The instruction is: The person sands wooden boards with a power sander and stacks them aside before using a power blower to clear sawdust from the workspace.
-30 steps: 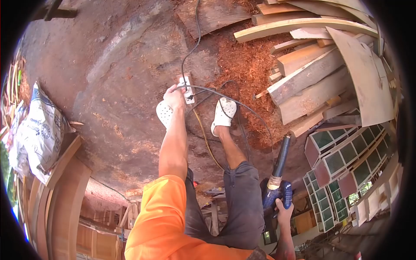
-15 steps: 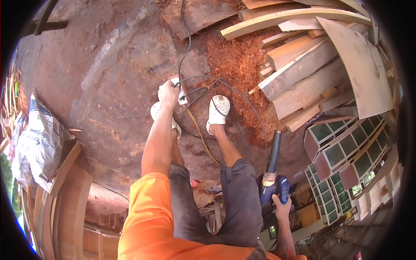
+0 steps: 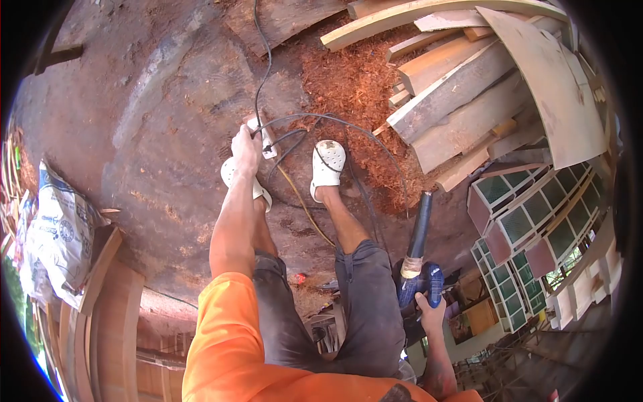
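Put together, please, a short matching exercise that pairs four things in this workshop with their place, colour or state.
Things:
1. Power strip
2. Sack
3. Power tool
4. Wood shavings

Places, colours or states:
A. Held in the right hand
B. Reddish, spread loose beside the planks
C. White, on the floor at the left hand
D. Printed, near the left edge of the view

Right pairs: 1-C, 2-D, 3-A, 4-B
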Motion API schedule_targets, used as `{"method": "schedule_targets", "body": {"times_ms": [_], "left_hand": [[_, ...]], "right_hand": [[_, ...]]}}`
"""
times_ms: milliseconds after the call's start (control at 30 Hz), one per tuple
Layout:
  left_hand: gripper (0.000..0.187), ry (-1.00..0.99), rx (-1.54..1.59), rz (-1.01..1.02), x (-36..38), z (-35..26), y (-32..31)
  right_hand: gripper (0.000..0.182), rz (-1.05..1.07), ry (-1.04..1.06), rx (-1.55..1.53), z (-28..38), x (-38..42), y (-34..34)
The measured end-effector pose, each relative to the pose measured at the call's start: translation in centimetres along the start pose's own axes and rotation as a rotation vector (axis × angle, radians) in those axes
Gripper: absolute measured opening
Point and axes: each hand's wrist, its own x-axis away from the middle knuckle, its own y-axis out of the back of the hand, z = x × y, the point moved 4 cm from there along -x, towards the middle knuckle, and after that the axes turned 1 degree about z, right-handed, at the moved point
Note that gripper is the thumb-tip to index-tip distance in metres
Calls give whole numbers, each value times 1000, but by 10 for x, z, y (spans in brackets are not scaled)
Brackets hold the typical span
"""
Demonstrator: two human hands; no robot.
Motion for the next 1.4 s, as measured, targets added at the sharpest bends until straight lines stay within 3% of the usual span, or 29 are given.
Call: {"method": "schedule_targets", "body": {"times_ms": [200, 333, 633, 767, 833, 900, 933, 1033, 1067, 1100, 1167, 1300, 1333, 1400], "left_hand": [[27, 71, 71, 18, -11, 7, 2], [25, 56, -69, 26, -4, -3, -4], [39, -102, -230, 84, -32, -2, -24], [38, -73, -68, 175, -19, 11, -11], [43, -195, -129, 24, 12, 22, -5], [47, -165, -240, 262, 75, -26, 35], [57, -236, -518, 366, 109, -46, 46], [51, -976, -757, 641, 210, -51, 64], [46, -1249, -1005, 626, 242, -57, 76], [42, -1262, -1099, 692, 275, -77, 104], [40, -1437, -1208, 517, 320, -71, 135], [36, -1647, -1184, 478, 379, -51, 178], [35, -1691, -1198, 460, 392, -48, 188], [31, -1670, -1326, 477, 421, -71, 217]], "right_hand": [[18, 10, -2, 31, 1, -1, -1], [18, 11, 26, 53, 2, -1, -1], [25, -20, 35, 90, -4, -1, -8], [48, -17, 349, 190, 23, 34, 1], [60, 38, 440, 325, 30, 53, 10], [64, 119, 530, 526, 47, 80, 18], [71, 178, 545, 631, 63, 98, 20], [79, 293, 566, 831, 79, 142, 19], [81, 382, 534, 858, 83, 158, 20], [80, 408, 569, 890, 85, 177, 24], [78, 466, 631, 970, 79, 221, 40], [65, 284, 1095, 907, 96, 335, 89], [60, 181, 1344, 802, 95, 355, 98], [59, 188, 1459, 782, 92, 387, 110]]}}
